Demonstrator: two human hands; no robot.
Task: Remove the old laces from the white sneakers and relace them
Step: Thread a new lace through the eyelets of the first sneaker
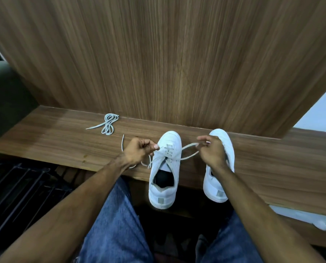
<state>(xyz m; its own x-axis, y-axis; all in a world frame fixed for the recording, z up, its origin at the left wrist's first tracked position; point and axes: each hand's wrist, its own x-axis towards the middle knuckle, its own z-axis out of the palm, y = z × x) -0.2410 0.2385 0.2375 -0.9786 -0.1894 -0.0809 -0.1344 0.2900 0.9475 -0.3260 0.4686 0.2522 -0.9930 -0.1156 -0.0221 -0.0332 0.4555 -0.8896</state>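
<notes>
A tall wood-grain panel (167,54) filled the far half of the view, standing upright behind a long wooden bench (63,141) that ran from left to right. Nearest the camera were the person's two bare forearms and blue jeans (116,224), and to the left below the bench lay a dark slatted rack (20,188). Two white sneakers stood on the bench, toes toward the panel and heels hanging over the near edge. The left sneaker (165,179) sat in the middle with its dark insole showing; the right sneaker (221,168) stood just beside it to the right, partly hidden by the right forearm. The left hand (139,150) was closed, pinching one side of the white lace (190,151) just left of the middle sneaker's eyelets, with a loose end trailing down near the wrist. The right hand (211,150) was also closed, pinching a loop of the same lace between the two sneakers, drawn out to the right. Farther left on the bench, well apart from the shoes, lay a coiled grey lace (109,124), and a thin loose lace end (122,142) rested just beside the left hand.
</notes>
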